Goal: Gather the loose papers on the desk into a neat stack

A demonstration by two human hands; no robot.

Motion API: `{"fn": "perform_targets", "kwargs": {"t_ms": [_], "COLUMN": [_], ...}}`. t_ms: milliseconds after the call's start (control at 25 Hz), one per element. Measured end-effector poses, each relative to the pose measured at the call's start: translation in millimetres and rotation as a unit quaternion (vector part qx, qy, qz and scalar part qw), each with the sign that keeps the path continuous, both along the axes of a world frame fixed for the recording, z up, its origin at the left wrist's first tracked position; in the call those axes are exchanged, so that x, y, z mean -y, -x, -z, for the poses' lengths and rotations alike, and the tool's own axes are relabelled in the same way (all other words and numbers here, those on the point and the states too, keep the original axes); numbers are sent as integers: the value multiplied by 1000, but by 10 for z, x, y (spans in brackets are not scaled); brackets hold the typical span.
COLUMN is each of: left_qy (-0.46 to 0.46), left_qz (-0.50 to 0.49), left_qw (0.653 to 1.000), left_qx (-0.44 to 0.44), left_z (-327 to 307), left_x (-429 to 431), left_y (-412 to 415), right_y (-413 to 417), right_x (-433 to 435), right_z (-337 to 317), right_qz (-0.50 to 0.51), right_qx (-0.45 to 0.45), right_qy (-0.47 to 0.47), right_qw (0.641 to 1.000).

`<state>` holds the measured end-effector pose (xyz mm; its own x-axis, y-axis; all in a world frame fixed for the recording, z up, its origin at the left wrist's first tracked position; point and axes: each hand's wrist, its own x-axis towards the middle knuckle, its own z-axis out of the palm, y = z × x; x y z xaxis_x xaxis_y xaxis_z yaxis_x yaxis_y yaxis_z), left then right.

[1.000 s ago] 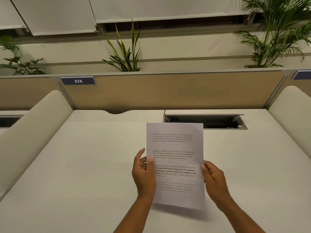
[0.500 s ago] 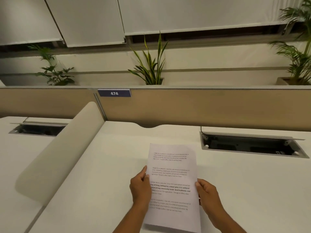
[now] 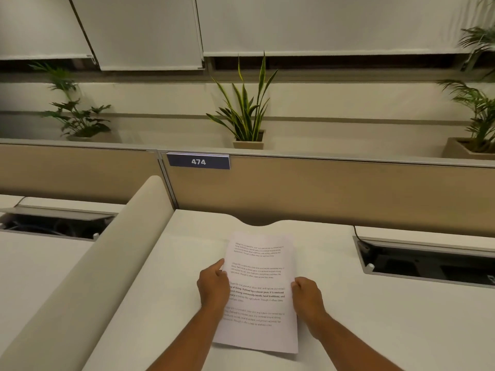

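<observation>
Both hands are pinching the papers (image 3: 261, 287) at mid-height, left hand (image 3: 214, 286) on the left edge, right hand (image 3: 306, 294) on the right, low over the desk (image 3: 375, 317); squaring them probably means keeping the grips level and loose, tapping the bottom edge down

You see the papers (image 3: 259, 290) as thin white paper, matt, smooth, with black print on the top sheet. The table (image 3: 375, 330) has a smooth off-white top with a low sheen – it looks like laminate. The back partition (image 3: 334, 194) looks like light wood-grain board, matt, and it carries a grey metal-looking rail along its top. The side divider (image 3: 88, 277) is beige and matt, maybe cloth, but you cannot be sure. The number plate (image 3: 198, 162) is dark blue, smooth, slightly glossy. The cable box (image 3: 428, 266) has a grey metal-looking frame and a dark inside. The window blinds (image 3: 321, 22) are white – a matt fabric look.
</observation>
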<state>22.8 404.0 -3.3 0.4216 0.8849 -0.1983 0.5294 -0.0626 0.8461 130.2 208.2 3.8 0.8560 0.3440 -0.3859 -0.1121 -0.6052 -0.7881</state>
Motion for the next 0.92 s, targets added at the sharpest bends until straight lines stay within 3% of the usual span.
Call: {"fn": "perform_targets", "kwargs": {"t_ms": [240,600,720,800,920], "left_qy": [-15,-10,-41,-94,-154], "left_qz": [12,29,85,134,195], "left_qw": [1000,998,990,969,942], "left_qx": [-23,-48,-107,-186,-226], "left_z": [47,75,-43,-144,-228], "left_x": [-403,-401,-316,-232,-7], "left_y": [-277,-209,-168,-177,-241], "right_y": [-318,-367,-327,-311,-346], "right_x": [-466,-454,-288,-160,20], "right_z": [62,60,-26,-66,-118], "right_qz": [-17,-88,-106,-133,-148], "right_qx": [40,88,114,148,215], "right_qy": [72,146,169,195,230], "right_qw": [996,981,973,961,938]}}
